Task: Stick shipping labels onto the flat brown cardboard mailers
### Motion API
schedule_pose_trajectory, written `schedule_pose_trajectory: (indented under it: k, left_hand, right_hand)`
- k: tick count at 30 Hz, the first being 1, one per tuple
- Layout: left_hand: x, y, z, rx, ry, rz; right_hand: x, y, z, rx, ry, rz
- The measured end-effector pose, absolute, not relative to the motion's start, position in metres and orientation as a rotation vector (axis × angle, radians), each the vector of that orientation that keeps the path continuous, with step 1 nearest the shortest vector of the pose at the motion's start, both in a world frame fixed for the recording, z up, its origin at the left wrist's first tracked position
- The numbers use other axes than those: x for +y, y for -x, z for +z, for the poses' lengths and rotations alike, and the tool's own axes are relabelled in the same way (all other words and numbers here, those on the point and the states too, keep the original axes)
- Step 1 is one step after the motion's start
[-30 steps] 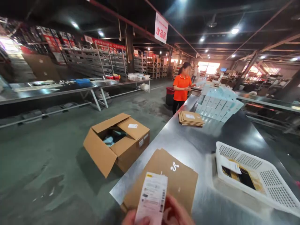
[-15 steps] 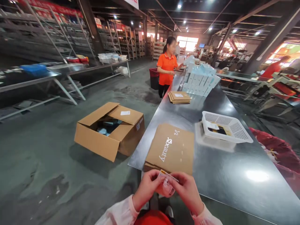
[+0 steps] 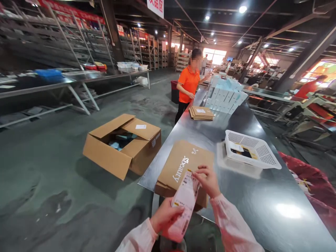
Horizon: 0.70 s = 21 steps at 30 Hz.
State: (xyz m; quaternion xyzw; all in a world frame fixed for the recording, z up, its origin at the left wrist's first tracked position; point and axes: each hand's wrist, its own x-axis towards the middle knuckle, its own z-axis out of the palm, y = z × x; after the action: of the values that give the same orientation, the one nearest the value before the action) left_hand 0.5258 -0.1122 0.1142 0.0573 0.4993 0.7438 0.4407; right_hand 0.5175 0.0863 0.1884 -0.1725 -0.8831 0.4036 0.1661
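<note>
Between my hands stretches a strip of printed labels (image 3: 186, 196), white with small yellow marks. My left hand (image 3: 168, 213) grips its lower part, thumb on top. With thumb and fingers closed, my right hand (image 3: 207, 180) pinches the strip's upper right corner. Just beyond and partly under the strip lies a stack of flat brown cardboard mailers (image 3: 189, 154) with white "beauty" lettering, at the near left corner of the metal table (image 3: 236, 189). The strip's lower end hangs over the table's near edge.
A white perforated basket (image 3: 265, 154) holding packets sits on the right. Farther along are more brown mailers (image 3: 201, 112) and stacked pale boxes (image 3: 223, 96). A person in orange (image 3: 189, 84) stands left of the table. An open carton (image 3: 126, 143) rests on the floor.
The folded labels have been spread into a long strip. My right hand has moved up and forward with its upper end, while my left hand has shifted slightly down.
</note>
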Motion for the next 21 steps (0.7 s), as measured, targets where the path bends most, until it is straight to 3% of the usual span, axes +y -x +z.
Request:
schedule_pose_trajectory:
  k: [6, 11, 13, 15, 18, 19, 21]
  left_hand:
    - [-0.149, -0.547, 0.077, 1.191, -0.105, 1.780]
    - [-0.191, -0.558, 0.100, 1.197, -0.147, 1.697]
    - [-0.191, -0.541, 0.121, 1.282, -0.091, 1.737]
    - [-0.177, -0.510, 0.139, 1.438, -0.008, 1.807]
    - [-0.137, -0.456, 0.146, 1.836, -0.050, 1.863]
    - [-0.123, -0.439, 0.144, 2.030, -0.105, 1.831]
    - [-0.098, -0.413, 0.134, 2.341, -0.192, 1.714]
  right_hand:
    - [0.110, -0.452, 0.151, -2.590, 0.795, 0.786]
    - [0.081, -0.451, 0.138, -3.030, 0.264, 0.302]
    - [0.063, -0.459, 0.137, -3.098, 0.375, 0.237]
    - [0.045, -0.478, 0.133, -3.103, 0.385, 0.247]
    - [0.029, -0.522, 0.119, -3.071, -0.215, 0.428]
    - [0.029, -0.536, 0.111, -3.014, -0.179, 0.480]
    - [0.040, -0.557, 0.096, -2.846, 0.397, 0.575]
